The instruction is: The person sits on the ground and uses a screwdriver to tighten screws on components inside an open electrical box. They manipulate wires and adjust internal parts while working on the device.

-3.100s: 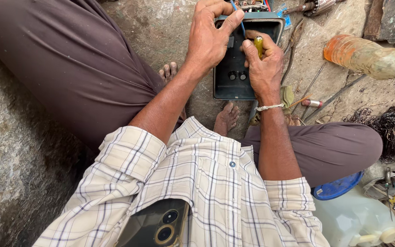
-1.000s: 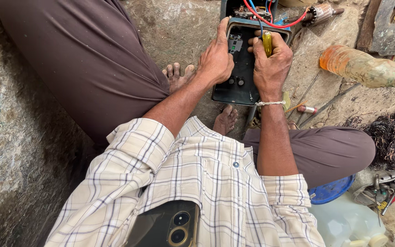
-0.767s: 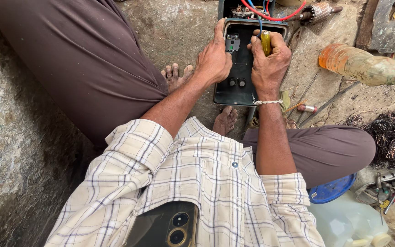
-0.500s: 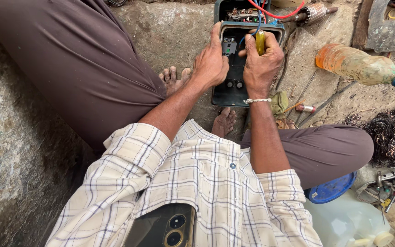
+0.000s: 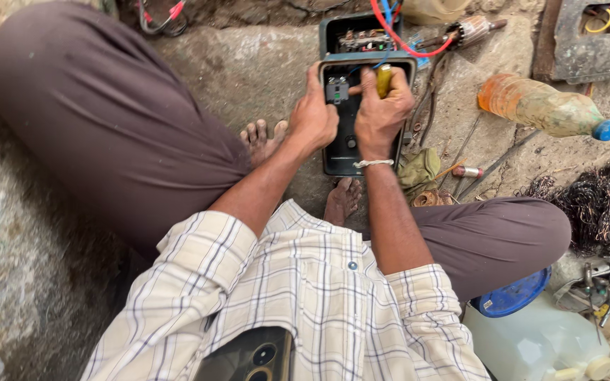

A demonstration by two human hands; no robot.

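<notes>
While the left hand (image 5: pixel 315 116) has slid up to pinch the small grey part (image 5: pixel 337 90) inside the black box (image 5: pixel 361 152) between the feet, the right hand (image 5: pixel 381 106) keeps its grip clenched on the yellow-handled screwdriver (image 5: pixel 384 79), tip hidden; fastening seems underway.

The black box (image 5: pixel 361 106) lay open on the stone ground at twelve o'clock, long side running away from the person, its lid raised at the far end with red and blue wires (image 5: pixel 404 39) looping out. A small grey part (image 5: pixel 337 90) sat inside near the top left. The yellow-handled screwdriver (image 5: pixel 384 79) stood upright over the box's upper right.
</notes>
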